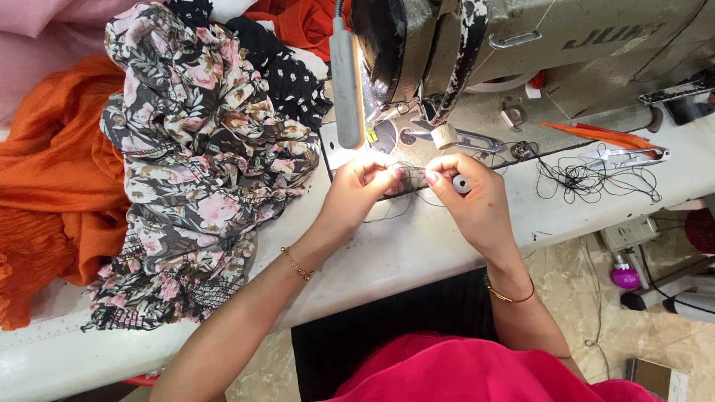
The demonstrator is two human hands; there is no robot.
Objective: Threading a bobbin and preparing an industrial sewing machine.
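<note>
Pinching a thin black thread [408,173], the left hand [356,192] and the right hand [471,199] meet over the white table [402,249], just under the sewing machine [462,45]. Both grips are closed on the thread, fingertips almost touching. A small bobbin [461,184] sits by the right fingers. A flowery cloth [201,149] lies to the left, with orange cloth [52,186] beside it. Small snips [625,155] lie near a loose thread tangle [588,179].

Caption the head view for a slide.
Both hands, left hand and right hand, pinch thin black thread beside floral fabric.
</note>
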